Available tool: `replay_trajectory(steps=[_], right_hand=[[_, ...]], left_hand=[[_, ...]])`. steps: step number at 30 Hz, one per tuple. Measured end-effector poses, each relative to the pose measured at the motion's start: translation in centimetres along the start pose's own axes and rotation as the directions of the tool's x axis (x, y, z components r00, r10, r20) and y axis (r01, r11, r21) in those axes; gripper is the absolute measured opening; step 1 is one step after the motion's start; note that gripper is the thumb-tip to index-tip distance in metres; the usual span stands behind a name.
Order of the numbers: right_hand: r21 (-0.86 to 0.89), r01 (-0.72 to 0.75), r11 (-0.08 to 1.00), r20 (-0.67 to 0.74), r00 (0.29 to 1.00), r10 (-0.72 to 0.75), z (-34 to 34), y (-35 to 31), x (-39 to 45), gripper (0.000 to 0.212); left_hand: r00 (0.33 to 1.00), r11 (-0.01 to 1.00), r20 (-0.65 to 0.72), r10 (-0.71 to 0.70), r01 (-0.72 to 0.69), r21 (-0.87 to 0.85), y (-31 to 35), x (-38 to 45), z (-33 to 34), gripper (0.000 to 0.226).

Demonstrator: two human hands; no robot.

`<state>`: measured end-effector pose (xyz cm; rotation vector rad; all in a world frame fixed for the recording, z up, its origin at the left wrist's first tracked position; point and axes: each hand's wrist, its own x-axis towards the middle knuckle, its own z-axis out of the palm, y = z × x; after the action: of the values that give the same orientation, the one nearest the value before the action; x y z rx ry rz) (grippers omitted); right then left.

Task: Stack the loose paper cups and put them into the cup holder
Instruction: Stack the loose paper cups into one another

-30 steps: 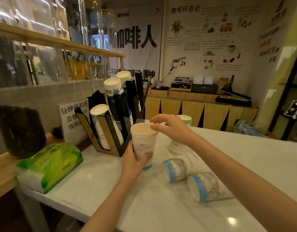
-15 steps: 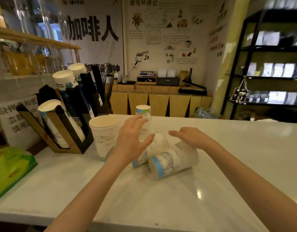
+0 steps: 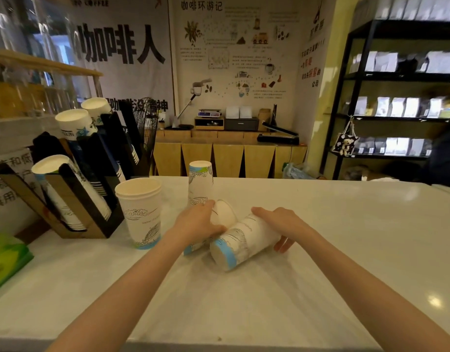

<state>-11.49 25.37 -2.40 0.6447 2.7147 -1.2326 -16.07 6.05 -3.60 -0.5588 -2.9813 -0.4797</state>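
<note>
A short stack of cups (image 3: 140, 212) stands just right of the cup holder (image 3: 74, 199), not yet in it. My left hand (image 3: 197, 222) and right hand (image 3: 282, 224) each curl around a fallen cup (image 3: 240, 241); an upturned cup (image 3: 200, 182) waits behind them.

A white table (image 3: 320, 250) fronts a wall (image 3: 244, 47) of coffee posters. A low wooden cabinet (image 3: 229, 158) carries a scale (image 3: 209, 113). At right, a black shelf rack (image 3: 396, 97) holds pale bags.
</note>
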Motion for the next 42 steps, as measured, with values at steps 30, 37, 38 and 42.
replay_trajectory(steps=[30,37,38,42], right_hand=[[0.211,0.765,0.609,-0.381,0.638,-0.669,2.3,-11.3,-1.7,0.056],[0.199,0.875,0.442,-0.562,0.471,-0.680,1.0,-15.4,-3.6,0.053],[0.192,0.888,0.417,-0.588,0.444,-0.676,0.8,-15.9,-3.8,0.053],[0.152,0.927,0.342,-0.663,0.352,-0.661,0.6,-17.4,-4.3,0.055]], left_hand=[[0.627,0.748,-0.725,-0.287,-0.327,-0.578,-8.3,-4.9,-12.1,0.085],[0.633,0.779,-0.725,-0.269,-0.300,-0.551,-8.7,-4.0,-12.7,0.084],[0.634,0.780,-0.724,-0.272,-0.296,-0.552,-8.8,-3.9,-12.8,0.084],[0.659,0.802,-0.705,-0.262,-0.258,-0.539,-9.4,-3.5,-13.4,0.085]])
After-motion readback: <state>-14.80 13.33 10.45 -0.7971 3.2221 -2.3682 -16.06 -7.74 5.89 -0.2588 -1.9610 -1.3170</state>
